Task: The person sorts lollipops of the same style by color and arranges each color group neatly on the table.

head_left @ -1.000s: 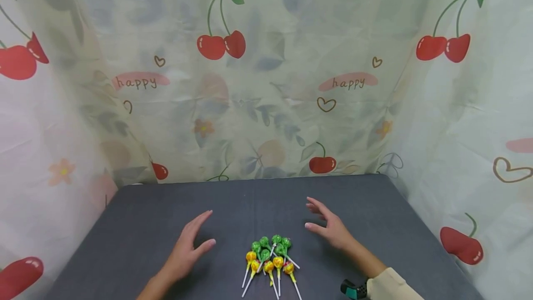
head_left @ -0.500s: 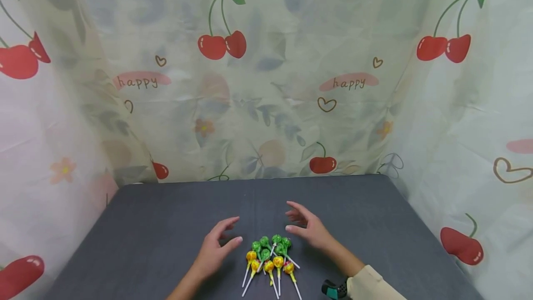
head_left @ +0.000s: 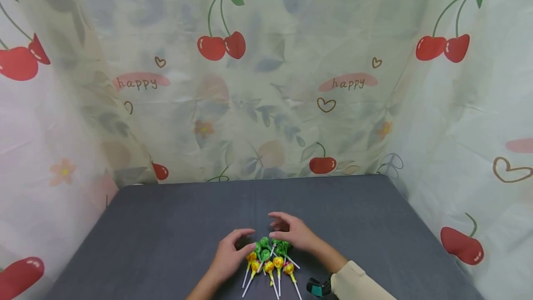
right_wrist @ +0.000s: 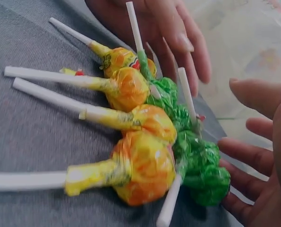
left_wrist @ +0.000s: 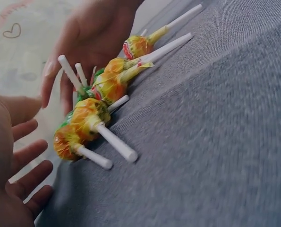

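Item: your left hand (head_left: 228,256) and right hand (head_left: 293,235), both open and holding nothing, have closed in from 9 and 3 o'clock onto the lollipop cluster (head_left: 269,256) lying near the grey table's (head_left: 145,226) front edge, gathering imminent.
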Action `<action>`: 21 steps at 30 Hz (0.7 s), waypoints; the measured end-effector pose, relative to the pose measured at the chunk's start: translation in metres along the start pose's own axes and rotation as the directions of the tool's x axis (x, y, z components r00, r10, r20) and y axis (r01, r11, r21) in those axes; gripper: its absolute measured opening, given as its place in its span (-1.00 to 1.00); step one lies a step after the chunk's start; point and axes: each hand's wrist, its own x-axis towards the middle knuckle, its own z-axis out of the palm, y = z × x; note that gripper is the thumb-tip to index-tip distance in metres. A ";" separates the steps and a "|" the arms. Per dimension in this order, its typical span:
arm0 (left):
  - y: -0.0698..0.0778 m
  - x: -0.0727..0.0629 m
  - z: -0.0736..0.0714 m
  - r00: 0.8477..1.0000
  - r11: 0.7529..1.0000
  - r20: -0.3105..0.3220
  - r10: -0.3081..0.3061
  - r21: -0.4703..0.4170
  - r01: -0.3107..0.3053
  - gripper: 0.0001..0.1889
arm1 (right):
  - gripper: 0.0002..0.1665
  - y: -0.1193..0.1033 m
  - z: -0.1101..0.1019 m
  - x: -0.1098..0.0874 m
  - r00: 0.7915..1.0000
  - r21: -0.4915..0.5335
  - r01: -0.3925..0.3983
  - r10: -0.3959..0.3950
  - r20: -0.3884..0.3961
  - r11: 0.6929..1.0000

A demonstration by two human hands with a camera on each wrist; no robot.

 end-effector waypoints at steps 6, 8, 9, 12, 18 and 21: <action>-0.001 0.001 0.008 1.000 0.998 -0.008 -0.005 0.056 0.005 -0.67 | -0.49 -0.006 0.008 0.008 0.998 -0.065 -0.037 0.041 0.055 0.997; -0.001 0.001 0.009 1.000 0.996 -0.003 -0.029 0.087 0.029 -0.68 | -0.51 -0.006 0.011 0.009 0.996 -0.073 -0.045 0.050 0.075 0.996; -0.001 0.001 0.010 0.999 0.994 0.000 -0.042 0.104 0.042 -0.68 | -0.51 -0.006 0.012 0.010 0.995 -0.076 -0.048 0.054 0.081 0.996; -0.002 0.002 0.012 0.997 0.987 -0.002 -0.072 0.145 0.071 -0.70 | -0.55 -0.004 0.015 0.011 0.994 -0.092 -0.057 0.066 0.093 0.994; 0.000 0.002 0.017 0.997 0.981 -0.056 -0.045 0.186 0.054 -0.72 | -0.66 0.000 0.019 0.013 0.994 -0.136 -0.047 0.060 0.089 0.990; 0.001 0.002 0.019 0.996 0.978 -0.081 -0.048 0.197 0.063 -0.75 | -0.73 0.000 0.021 0.013 0.996 -0.166 -0.031 0.044 0.079 0.986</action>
